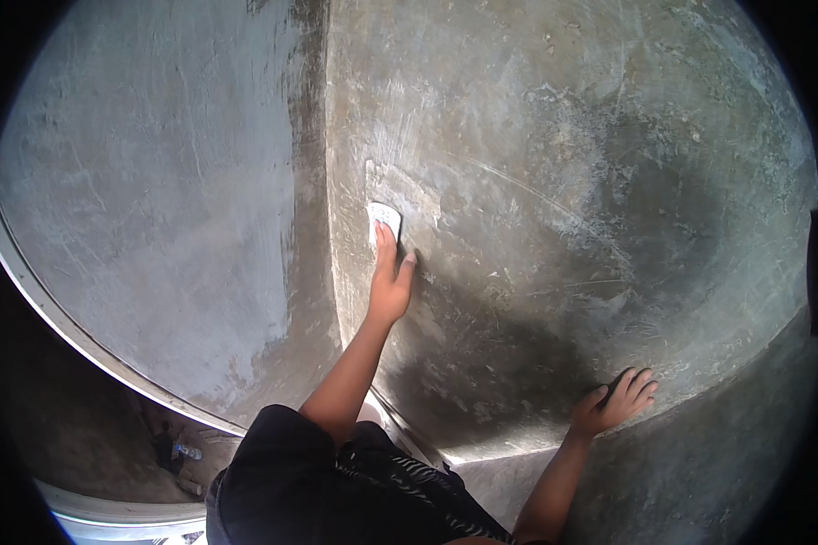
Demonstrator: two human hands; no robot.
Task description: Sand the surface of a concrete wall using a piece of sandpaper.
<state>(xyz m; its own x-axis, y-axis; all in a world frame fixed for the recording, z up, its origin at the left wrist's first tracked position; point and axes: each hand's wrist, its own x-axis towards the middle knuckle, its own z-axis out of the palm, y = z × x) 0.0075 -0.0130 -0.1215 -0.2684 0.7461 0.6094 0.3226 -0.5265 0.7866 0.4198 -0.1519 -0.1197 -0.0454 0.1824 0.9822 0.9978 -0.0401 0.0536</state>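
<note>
My left hand (391, 283) lies flat on a small white sheet (383, 213) that bears printed marks; it looks like the paper backing of sandpaper. The fingers press the sheet against a rough grey cement wall (511, 157), with the thumb spread off to its right. Around the sheet the plaster shows a paler, scraped patch (409, 187). Lower down on the right, my right hand (619, 402) leans on the same wall near its bottom edge, fingers apart and nothing in it. The sheet's underside is hidden.
An inner corner (328, 170) divides this wall from a left wall (164, 170) coated in lighter grey. A pale curved edge (62, 320) borders an opening at lower left, where a plastic bottle (190, 451) lies far below. Behind my body, a white rounded object (370, 411) is partly hidden.
</note>
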